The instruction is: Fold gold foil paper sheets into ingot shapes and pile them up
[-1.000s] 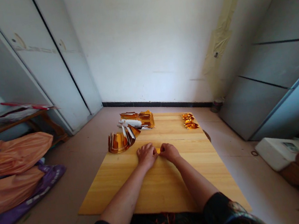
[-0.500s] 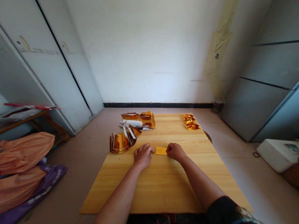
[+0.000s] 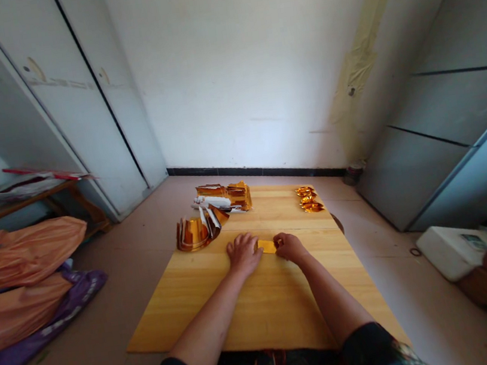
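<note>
A small gold foil paper [image 3: 267,245] lies flat on the wooden table [image 3: 261,307] between my two hands. My left hand [image 3: 243,253] rests on the table at the paper's left edge, fingers bent and pressing down on it. My right hand [image 3: 289,246] is curled at the paper's right edge, fingertips pinching it. Just beyond my left hand stands a curled stack of gold foil sheets [image 3: 198,229].
A pile of gold and white foil paper [image 3: 225,196] lies at the table's far edge, and several folded gold pieces [image 3: 308,197] sit at the far right. Orange and purple bags [image 3: 20,268] lie on the floor at left, a white box [image 3: 454,246] at right.
One second ago my hands touched over the paper. They then drew apart and showed it flat, and now they have closed in on its two edges again.
</note>
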Demonstrator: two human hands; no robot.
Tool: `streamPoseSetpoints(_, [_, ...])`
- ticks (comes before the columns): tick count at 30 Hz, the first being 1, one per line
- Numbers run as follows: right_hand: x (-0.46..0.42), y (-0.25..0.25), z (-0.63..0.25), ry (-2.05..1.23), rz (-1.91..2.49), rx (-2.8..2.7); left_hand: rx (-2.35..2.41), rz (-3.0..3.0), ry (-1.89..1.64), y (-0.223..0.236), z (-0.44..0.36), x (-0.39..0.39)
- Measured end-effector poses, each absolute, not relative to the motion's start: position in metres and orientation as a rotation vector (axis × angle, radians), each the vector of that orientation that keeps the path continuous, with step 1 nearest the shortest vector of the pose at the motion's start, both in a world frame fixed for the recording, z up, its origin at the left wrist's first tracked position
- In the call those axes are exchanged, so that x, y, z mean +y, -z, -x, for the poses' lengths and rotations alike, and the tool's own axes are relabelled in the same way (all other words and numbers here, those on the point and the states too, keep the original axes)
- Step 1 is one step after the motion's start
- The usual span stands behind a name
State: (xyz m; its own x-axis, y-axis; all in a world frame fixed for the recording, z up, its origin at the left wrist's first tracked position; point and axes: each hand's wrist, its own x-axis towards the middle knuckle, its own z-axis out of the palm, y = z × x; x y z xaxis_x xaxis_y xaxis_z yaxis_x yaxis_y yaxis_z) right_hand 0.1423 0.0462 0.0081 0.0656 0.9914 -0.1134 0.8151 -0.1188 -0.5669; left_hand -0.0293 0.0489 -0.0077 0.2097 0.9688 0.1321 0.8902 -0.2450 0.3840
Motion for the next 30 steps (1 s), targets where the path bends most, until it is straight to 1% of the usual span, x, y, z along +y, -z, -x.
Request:
streamPoseSetpoints(5, [0.045, -0.01, -0.143, -0.675, 1.99, -1.823, 1.779, -2.256, -0.537, 0.01, 0.02, 0.051])
streamPoseSetpoints(9, [0.044, -0.006, -0.141, -0.601, 1.965, -1.834, 1.771, -2.296, -0.669, 0.014, 0.022, 0.049])
streamPoseSetpoints(15, [0.025, -0.002, -0.133, -0.288, 1.852, -1.907, 1.664, -2.354, -0.929, 0.011, 0.025, 0.04])
streamPoseSetpoints(22, [0.005, -0.008, -0.135, 0.057, 1.76, -2.023, 1.554, -2.419, -0.93, 0.007, 0.03, 0.033])
streamPoseSetpoints(25, [0.003, -0.007, -0.14, 0.089, 1.666, -2.077, 1.483, -2.431, -0.911, 0.008, 0.031, 0.032])
streamPoseSetpoints(30, [0.0, 0.004, -0.145, -0.001, 1.595, -2.069, 1.366, -2.495, -0.855, 0.007, 0.032, 0.03])
